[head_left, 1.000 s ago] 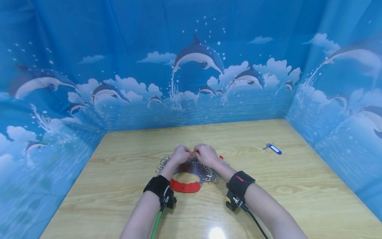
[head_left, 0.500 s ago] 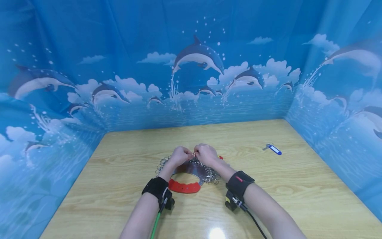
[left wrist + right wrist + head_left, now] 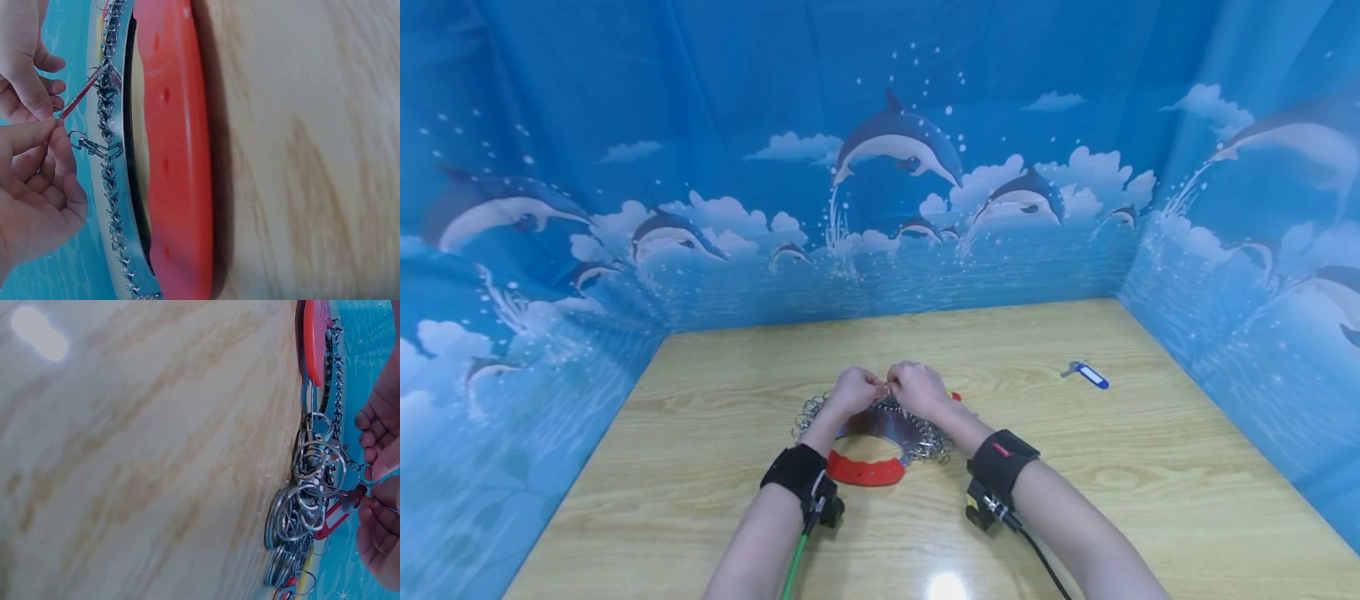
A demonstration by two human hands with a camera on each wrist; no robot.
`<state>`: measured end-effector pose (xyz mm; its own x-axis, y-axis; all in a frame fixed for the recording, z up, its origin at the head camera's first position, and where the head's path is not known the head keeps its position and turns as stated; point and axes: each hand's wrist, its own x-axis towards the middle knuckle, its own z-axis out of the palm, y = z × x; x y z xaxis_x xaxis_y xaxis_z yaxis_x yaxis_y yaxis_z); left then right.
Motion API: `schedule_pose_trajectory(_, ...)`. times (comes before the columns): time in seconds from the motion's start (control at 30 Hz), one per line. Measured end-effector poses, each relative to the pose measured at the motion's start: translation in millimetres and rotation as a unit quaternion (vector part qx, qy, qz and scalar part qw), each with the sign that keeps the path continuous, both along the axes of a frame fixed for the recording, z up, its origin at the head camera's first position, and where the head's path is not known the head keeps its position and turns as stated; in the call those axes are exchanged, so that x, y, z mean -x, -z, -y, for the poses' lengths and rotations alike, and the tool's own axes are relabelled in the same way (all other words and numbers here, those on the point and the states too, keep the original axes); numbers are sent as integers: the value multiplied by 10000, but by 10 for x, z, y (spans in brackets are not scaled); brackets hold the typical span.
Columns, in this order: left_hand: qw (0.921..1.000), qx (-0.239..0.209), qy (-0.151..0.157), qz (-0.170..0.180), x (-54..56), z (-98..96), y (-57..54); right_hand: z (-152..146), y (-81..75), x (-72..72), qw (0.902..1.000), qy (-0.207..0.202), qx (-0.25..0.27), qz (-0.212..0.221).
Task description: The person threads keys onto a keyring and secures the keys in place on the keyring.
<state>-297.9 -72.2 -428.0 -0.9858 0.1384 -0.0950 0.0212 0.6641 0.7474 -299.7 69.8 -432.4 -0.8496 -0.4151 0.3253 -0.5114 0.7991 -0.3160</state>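
Observation:
A flat metal ring plate [image 3: 883, 423] with a red grip handle [image 3: 865, 471] lies on the table, hung with small chains and many split rings [image 3: 303, 506]. Over its far edge, my left hand [image 3: 853, 392] pinches a small key ring [image 3: 362, 477] between thumb and finger. From a chain on the plate, a metal clasp [image 3: 90, 147] reaches towards those fingers. My right hand [image 3: 916, 387] meets the left one and pinches the ring's other side. A key [image 3: 355, 497] and a red tag [image 3: 337, 522] hang at the right fingertips. Fingers partly hide the ring.
On the wooden table [image 3: 715, 467], a key with a blue tag [image 3: 1091, 374] lies at the right. Blue dolphin-print curtains [image 3: 737, 167] stand behind and beside it. Another red piece [image 3: 956, 396] shows beside the right hand. A green cable [image 3: 795, 554] runs along the left forearm.
Both hands stay over the same spot, with only slight shifts of the fingers. The plate and the blue-tagged key look unmoved.

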Motion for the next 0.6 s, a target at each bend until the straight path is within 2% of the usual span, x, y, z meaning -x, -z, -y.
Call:
schedule_pose_trajectory(0.4, 9995, -151, -280, 3, 16, -13, 6, 15, 25, 4, 9999, -109, -127, 9)
schedule_pose_trajectory(0.6, 9991, 38, -399, 99, 13, -33, -9, 17, 10, 24, 9999, -60, -119, 3)
